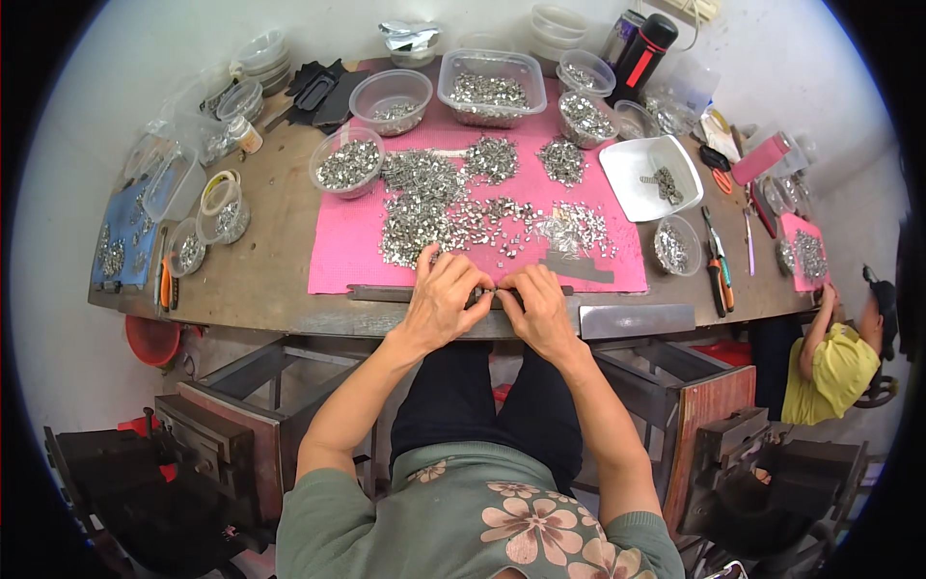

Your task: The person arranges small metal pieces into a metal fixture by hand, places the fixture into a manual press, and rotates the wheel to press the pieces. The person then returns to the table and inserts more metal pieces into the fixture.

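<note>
My left hand [443, 301] and my right hand [538, 307] meet at the table's front edge. Thumbs and forefingers of both are pinched close together around something small and dark, mostly hidden by the fingertips. Just under them a dark metal bar [378, 293] lies along the front of a pink mat [340, 253]. Beyond my hands, small silvery metal pieces [415, 227] are heaped and scattered over the mat. A thinner patch of shiny pieces [579, 229] lies to the right, behind a flat grey strip [579, 268].
Clear tubs of metal pieces, including a round tub [347, 164] and a rectangular tub [492, 89], line the mat's back. A white tray [653, 179], pliers [715, 261] and a flat metal plate [637, 320] sit rightward. A person in yellow [831, 374] works at the far right.
</note>
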{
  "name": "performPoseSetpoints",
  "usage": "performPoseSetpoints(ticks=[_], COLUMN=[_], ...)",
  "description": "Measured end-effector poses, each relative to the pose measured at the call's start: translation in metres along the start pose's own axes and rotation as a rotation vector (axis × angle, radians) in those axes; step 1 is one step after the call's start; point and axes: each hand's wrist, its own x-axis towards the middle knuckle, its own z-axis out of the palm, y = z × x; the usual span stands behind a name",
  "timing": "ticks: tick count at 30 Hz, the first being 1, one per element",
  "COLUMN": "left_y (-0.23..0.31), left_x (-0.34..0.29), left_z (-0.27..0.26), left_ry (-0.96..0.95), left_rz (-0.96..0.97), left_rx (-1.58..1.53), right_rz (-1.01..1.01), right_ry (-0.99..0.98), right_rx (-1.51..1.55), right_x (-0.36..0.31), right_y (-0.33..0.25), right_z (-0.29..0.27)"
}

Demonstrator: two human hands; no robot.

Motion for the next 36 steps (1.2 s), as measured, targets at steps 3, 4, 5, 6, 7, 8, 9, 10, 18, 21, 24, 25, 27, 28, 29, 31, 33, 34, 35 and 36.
performPoseSetpoints(ticks=[3,4,5,6,7,8,9,10,18,21,24,25,27,28,29,31,33,34,35,36], left_y=[-0.001,-0.001,-0.001,-0.001,-0.002,-0.002,-0.002,-0.001,0.006,0.005,0.005,0.004,0.002,0.002,0.001,0.001,0.004,0.008,0.011,0.012], left_x=[-0.001,-0.002,-0.002,-0.003,-0.004,-0.005,-0.006,-0.007,-0.008,-0.008,-0.008,-0.009,-0.009,-0.008,-0.008,-0.008,-0.007,-0.005,-0.003,-0.003], left_z=[0.000,-0.001,-0.003,-0.005,-0.007,-0.008,-0.008,-0.007,0.010,0.013,0.012,0.011,0.009,0.008,0.007,0.005,0.004,0.004,0.005,0.007], left_ry=[-0.015,-0.030,-0.045,-0.045,-0.055,-0.065,-0.065,-0.051,0.021,0.080,0.100,0.109,0.117,0.089,0.061,0.056,0.046,0.058,0.071,0.071], left_rz=[-0.002,-0.002,0.001,0.001,-0.017,-0.035,-0.035,-0.032,-0.020,-0.005,0.002,0.002,0.000,-0.016,-0.034,-0.044,-0.050,-0.030,-0.012,-0.012], left_rx=[-0.012,-0.022,-0.034,-0.035,-0.066,-0.096,-0.096,-0.083,-0.001,-0.001,-0.022,-0.032,-0.043,-0.071,-0.097,-0.115,-0.139,-0.106,-0.071,-0.071], right_rz=[-0.010,-0.010,-0.010,-0.006,-0.001,-0.001,0.018,0.037,0.089,0.068,0.058,0.053,0.049,0.066,0.083,0.087,0.098,0.191,0.281,0.280], right_ry=[0.011,0.013,0.013,0.001,-0.011,-0.011,-0.023,-0.034,-0.032,-0.080,-0.094,-0.088,-0.082,-0.080,-0.080,-0.065,-0.048,-0.083,-0.119,-0.119], right_rx=[-0.001,0.006,0.005,0.028,0.051,0.051,0.070,0.089,0.056,0.012,-0.024,-0.046,-0.067,-0.029,0.010,-0.023,-0.062,0.008,0.079,0.079], right_x=[-0.001,-0.002,-0.002,-0.001,0.000,0.001,0.002,0.003,0.025,0.028,0.028,0.028,0.028,0.026,0.024,0.020,0.017,0.017,0.018,0.019], right_y=[0.001,0.001,0.002,0.002,0.003,0.005,0.006,0.007,0.025,0.029,0.028,0.027,0.023,0.021,0.020,0.021,0.023,0.026,0.029,0.030], right_z=[0.001,0.001,-0.001,-0.003,-0.005,-0.005,-0.006,-0.006,0.004,0.007,0.007,0.007,0.004,0.001,-0.001,-0.003,-0.006,-0.007,-0.008,-0.008])
